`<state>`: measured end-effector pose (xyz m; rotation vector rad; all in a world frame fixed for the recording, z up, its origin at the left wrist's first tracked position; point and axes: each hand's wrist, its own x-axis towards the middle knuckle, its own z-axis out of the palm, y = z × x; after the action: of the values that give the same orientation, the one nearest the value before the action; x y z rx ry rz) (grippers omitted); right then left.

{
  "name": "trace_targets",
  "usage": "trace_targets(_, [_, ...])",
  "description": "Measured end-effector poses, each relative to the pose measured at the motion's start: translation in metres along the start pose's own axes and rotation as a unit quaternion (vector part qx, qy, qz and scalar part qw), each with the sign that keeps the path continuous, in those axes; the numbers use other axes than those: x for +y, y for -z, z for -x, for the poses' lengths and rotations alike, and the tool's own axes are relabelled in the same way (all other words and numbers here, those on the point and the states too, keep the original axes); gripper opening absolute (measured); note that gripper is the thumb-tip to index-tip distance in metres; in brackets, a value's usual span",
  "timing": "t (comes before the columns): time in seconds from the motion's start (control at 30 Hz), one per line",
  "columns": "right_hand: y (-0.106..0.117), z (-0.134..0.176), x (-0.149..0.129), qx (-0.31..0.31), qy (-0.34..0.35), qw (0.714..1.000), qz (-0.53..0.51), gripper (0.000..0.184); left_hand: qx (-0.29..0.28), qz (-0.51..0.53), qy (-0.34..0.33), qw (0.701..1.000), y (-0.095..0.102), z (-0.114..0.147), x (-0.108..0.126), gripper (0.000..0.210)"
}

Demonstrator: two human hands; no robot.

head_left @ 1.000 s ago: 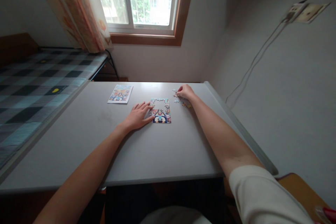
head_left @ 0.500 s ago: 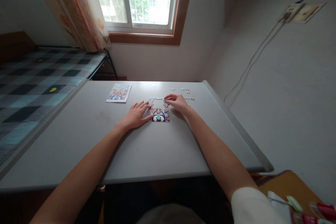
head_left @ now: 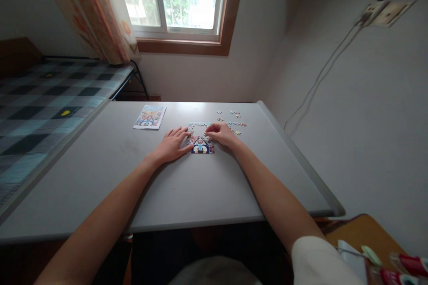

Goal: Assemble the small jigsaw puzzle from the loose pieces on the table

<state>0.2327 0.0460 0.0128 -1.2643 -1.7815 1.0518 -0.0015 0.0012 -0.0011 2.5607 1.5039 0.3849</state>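
A partly assembled jigsaw puzzle [head_left: 201, 148] lies flat on the table, with a blue cartoon dog's face along its near edge and a bare gap in its upper middle. My left hand [head_left: 171, 144] rests flat with fingers spread, its fingertips touching the puzzle's left edge. At the right side of the gap, my right hand [head_left: 222, 135] pinches a puzzle piece, mostly hidden by the fingers. Several loose puzzle pieces [head_left: 237, 133] lie beyond and to the right of that hand. A printed picture card [head_left: 150, 117] with the same dog image lies at the upper left.
The white table [head_left: 197, 191] has a raised rim on its right side. A bed with a checked cover [head_left: 76, 93] stands on the left. At the lower right, a wooden stool [head_left: 374, 227] carries red-capped items. A cable [head_left: 321, 73] hangs down the right wall.
My right hand has moved slightly left and nearer, from the puzzle's upper right edge to the gap's right side. More loose pieces show behind it. My left hand stays on the left edge.
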Motion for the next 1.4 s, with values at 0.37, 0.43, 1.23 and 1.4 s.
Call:
trace_targets(0.37, [0.001, 0.001, 0.005, -0.037, 0.005, 0.999, 0.020, 0.011, 0.003, -0.001, -0.007, 1.000, -0.001, 0.000, -0.002, 0.049])
trace_targets(0.43, [0.001, 0.001, 0.005, -0.034, 0.010, 0.999, 0.030, 0.011, 0.002, -0.001, -0.007, 1.000, -0.001, 0.000, -0.002, 0.049])
trace_targets(1.23, [-0.004, 0.006, -0.006, -0.011, 0.021, 0.980, 0.195, 0.007, -0.001, 0.000, -0.005, 1.000, 0.000, 0.000, 0.000, 0.050])
trace_targets(1.4, [-0.005, 0.005, -0.005, -0.004, 0.026, 0.980, 0.199, 0.009, -0.004, -0.011, -0.005, 1.000, 0.000, 0.000, 0.001, 0.048])
